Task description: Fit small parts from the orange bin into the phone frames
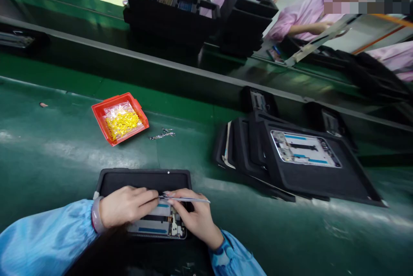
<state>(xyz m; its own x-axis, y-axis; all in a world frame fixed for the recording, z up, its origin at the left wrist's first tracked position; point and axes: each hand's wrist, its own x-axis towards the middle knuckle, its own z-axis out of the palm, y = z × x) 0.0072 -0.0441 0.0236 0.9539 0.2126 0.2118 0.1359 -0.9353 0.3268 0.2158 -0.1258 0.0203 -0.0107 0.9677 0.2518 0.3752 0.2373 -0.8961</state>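
Note:
A black tray (pixel 142 178) lies near the front edge of the green bench and holds an opened phone frame (pixel 158 224). My left hand (pixel 124 205) rests on the frame, fingers pinched toward its middle. My right hand (pixel 193 218) grips thin metal tweezers (pixel 190 199), their tips meeting my left fingertips over the frame. Both sleeves are blue.
A red tray (pixel 98 115) with yellow small parts in a bag sits left of centre; small metal pieces (pixel 163 135) lie beside it. A stack of black trays (pixel 322 181) with another phone frame (pixel 305 149) lies right. Beyond a conveyor, people in pink sleeves handle black trays (pixel 174 13).

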